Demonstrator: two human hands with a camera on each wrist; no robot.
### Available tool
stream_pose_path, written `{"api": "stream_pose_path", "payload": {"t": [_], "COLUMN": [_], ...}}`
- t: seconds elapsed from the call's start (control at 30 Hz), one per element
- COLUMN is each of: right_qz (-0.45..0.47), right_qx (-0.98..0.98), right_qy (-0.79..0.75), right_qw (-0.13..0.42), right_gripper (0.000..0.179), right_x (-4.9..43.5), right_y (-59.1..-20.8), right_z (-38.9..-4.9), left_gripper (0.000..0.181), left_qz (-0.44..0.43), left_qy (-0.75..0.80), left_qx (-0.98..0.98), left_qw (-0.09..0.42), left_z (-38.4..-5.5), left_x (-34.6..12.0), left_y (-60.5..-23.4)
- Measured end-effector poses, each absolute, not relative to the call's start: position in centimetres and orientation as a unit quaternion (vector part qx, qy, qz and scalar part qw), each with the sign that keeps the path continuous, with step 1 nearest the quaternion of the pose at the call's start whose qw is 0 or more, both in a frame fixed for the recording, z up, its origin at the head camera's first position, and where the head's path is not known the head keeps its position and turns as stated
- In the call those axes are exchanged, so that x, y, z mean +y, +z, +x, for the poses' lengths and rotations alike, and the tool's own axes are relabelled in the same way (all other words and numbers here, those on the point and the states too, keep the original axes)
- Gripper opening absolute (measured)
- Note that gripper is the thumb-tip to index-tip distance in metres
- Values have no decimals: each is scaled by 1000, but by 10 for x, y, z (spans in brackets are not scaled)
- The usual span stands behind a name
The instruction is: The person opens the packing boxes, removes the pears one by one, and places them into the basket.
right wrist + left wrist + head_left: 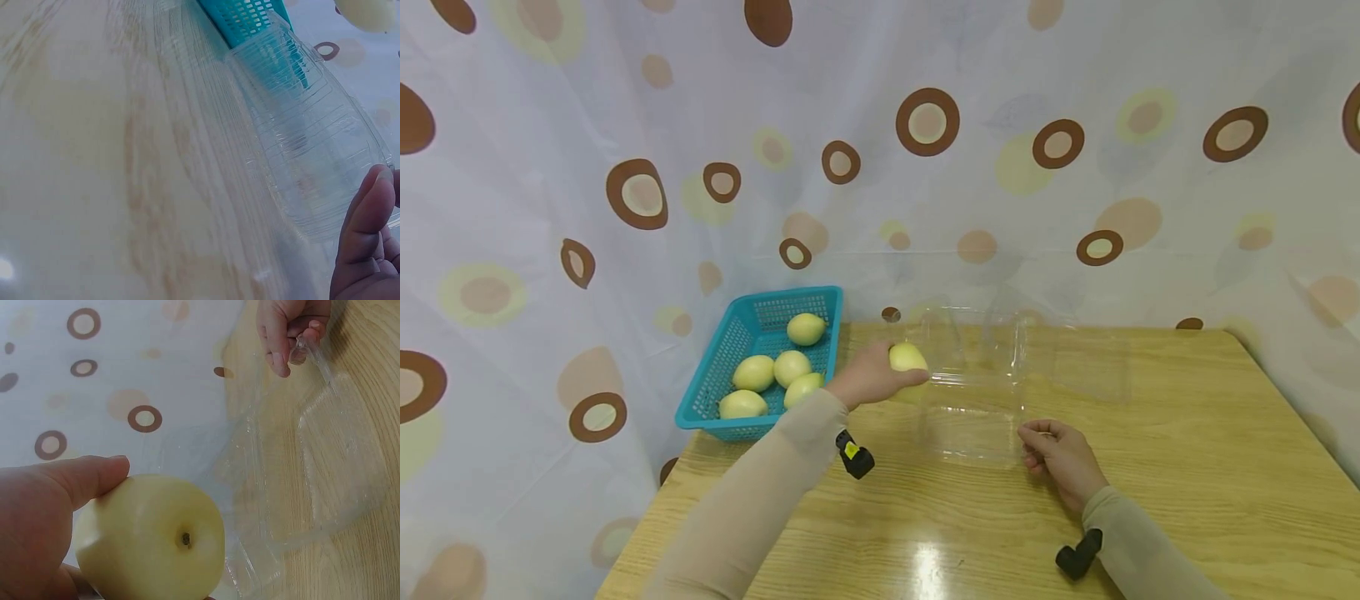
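My left hand [876, 373] grips a pale yellow pear [153, 540] with a small dark stem hollow. It holds the fruit up beside the left wall of a clear plastic clamshell box [972, 433], whose lid stands open at the back. At the box's near right corner, my right hand [1063, 457] pinches the rim between thumb and fingers; the right wrist view shows the thumb [372, 209] on that edge. More pears [806, 330] lie in a blue perforated basket [711, 367] left of the left hand.
The light wooden table [1180, 467] has its right edge in sight and meets a patterned curtain [970, 192] at the back. The basket stands at the table's left edge, close to the curtain. A black wrist camera [854, 456] sticks out below the left wrist.
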State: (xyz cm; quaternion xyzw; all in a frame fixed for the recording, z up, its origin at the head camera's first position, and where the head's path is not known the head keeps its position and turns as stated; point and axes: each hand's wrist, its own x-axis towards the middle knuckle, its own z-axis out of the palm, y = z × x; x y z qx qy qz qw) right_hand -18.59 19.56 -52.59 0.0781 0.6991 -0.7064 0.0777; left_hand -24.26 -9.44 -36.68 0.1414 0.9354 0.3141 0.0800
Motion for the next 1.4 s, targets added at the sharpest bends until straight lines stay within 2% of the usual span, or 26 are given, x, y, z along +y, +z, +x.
{"api": "stream_pose_path", "payload": {"t": [0.3,0.83,0.97,1.4], "right_qz": [79,78,77,75], "right_qx": [702,706,710,708], "right_qy": [-704,-700,-696,-700], "right_qw": [72,73,67,65], "right_gripper": [38,37,40,40], "right_x": [197,197,198,198], "right_y": [-528,-527,-528,-528], "right_z": [-187,-186,-186,-184], "left_gripper": [58,85,77,72], "left_qz": [109,-7,-29,-56], "left_qy": [293,310,312,249], "left_qx": [948,948,946,964], "left_qw": [63,69,80,79], "left_z": [-245,-262,-265,-278], "left_x": [-120,-187,-204,-247], "left_y": [-359,-362,-366,-379]}}
